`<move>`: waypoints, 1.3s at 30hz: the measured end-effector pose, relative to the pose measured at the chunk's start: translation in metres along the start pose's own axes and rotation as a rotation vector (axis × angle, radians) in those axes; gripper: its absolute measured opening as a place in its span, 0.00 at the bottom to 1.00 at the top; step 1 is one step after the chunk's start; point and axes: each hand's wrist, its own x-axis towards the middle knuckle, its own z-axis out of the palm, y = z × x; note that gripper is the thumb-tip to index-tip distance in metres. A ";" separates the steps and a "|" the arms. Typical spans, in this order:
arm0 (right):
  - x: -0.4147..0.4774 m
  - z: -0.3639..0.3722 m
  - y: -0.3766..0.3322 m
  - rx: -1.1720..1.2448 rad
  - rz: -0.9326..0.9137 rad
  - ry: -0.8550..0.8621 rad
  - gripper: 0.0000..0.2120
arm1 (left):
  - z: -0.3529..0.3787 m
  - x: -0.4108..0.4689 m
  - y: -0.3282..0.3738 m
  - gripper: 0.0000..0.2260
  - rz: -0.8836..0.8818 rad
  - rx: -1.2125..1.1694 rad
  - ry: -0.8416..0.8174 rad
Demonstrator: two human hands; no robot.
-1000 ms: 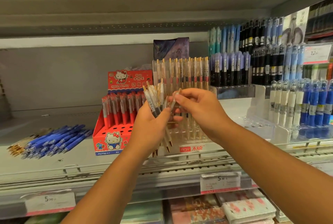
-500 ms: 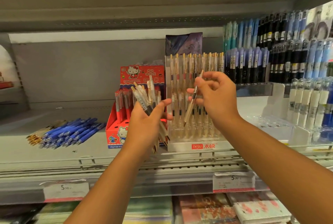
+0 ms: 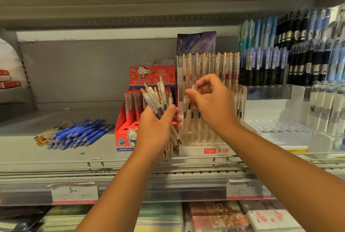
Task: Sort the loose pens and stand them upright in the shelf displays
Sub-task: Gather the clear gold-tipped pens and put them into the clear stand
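On the grey metal shelf [image 3: 93, 157] stands a clear acrylic pen display [image 3: 196, 150] (white base, red logo), before which the left hand [image 3: 156, 129] grips a bundle of clear gold-clipped pens [image 3: 155, 99] and the right hand [image 3: 214, 105] pinches a single clear pen [image 3: 191, 99], nearly upright

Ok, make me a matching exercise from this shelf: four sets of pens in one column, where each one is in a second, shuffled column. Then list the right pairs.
Column A
1. bundle of clear pens
2. single clear pen
3. blue pens
4. red pens

Column B
a. lying loose on the shelf, far left
b. standing in the red Hello Kitty box
c. gripped in the left hand
d. pinched in the right hand, in front of the clear hesu display

Pairs: 1-c, 2-d, 3-a, 4-b
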 end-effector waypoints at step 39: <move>-0.025 -0.005 -0.033 0.199 0.398 -0.287 0.06 | 0.001 -0.010 0.007 0.08 0.025 -0.079 -0.225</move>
